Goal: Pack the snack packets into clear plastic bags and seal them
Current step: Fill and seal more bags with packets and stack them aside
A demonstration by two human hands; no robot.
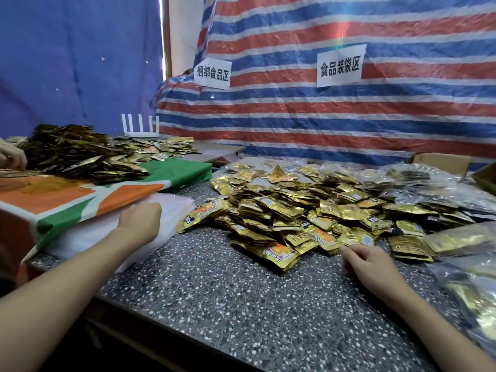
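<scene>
Backdrop, head view: striped tarp (349, 116) in red, white and blue, with paper signs (339, 66) fixed to it; blue sheet (67, 63) to its left.
Surface: speckled stone tabletop (241, 304); orange-green cloth (80, 194) over its left part, carrying a heap of dark packets (80, 154).
Snack packets (295, 210): loose gold pile mid-table, spreading right.
Right hand (367, 261): on the tabletop at the pile's near edge, fingers loosely curled, nothing held. Fingertips lie just beside the nearest packets; contact uncertain.
Clear plastic bags (171, 208): flat whitish stack at the cloth's edge, left of the pile.
Left hand (141, 217): on the stack, knuckles bent, fingertips hidden behind the hand — cannot tell whether they pinch a bag.
Filled bags (469, 285): along the right edge, gold packets inside.
Far left: another person's hand (12, 157) at the dark heap.
Far edge: white router (141, 127); cardboard box (442, 159).
</scene>
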